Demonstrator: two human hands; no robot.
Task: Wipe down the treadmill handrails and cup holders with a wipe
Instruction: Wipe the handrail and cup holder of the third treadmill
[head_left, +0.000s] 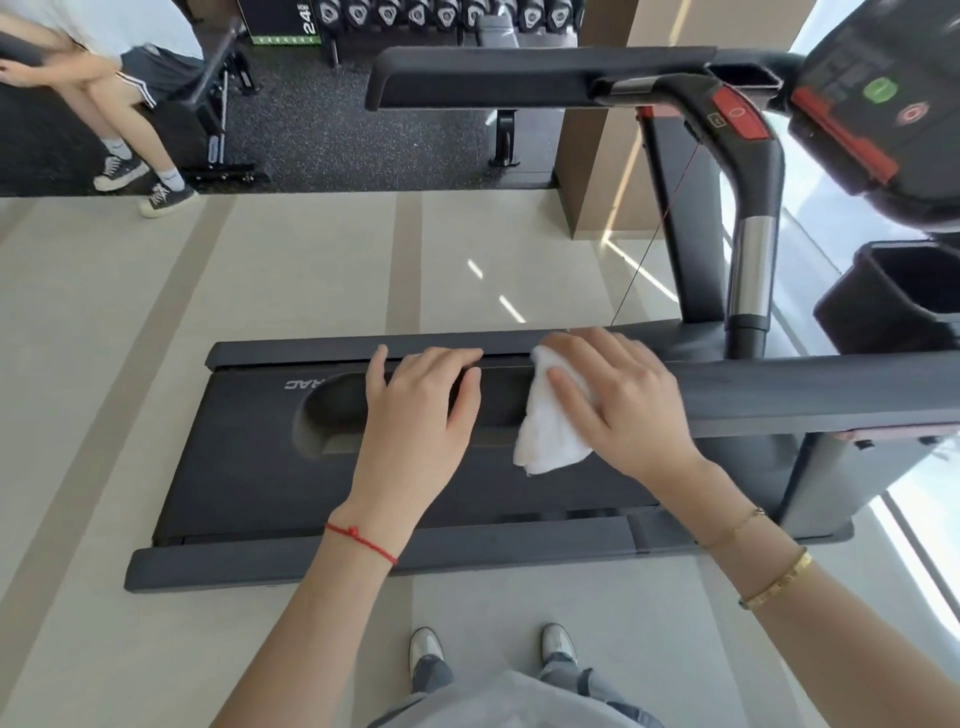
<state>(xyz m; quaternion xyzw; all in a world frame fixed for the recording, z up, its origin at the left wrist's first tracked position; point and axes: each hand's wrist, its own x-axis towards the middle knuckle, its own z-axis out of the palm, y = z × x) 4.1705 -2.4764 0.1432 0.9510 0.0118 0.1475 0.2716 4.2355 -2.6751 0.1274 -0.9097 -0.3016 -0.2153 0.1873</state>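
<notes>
I stand beside a dark grey treadmill. Its near handrail runs in from the right and ends under my hands. My right hand presses a crumpled white wipe flat on the rail's top, and part of the wipe hangs down the near side. Just left of it, my left hand lies over the rail's free end, fingers curled across it and thumb spread. The far handrail crosses the top of the view. A black cup holder sits at the right below the console.
The treadmill deck lies below the rail on a pale tiled floor. A chrome-and-black grip post rises to the right of my hands. Another person sits on a bench at the far left. A dumbbell rack stands at the back.
</notes>
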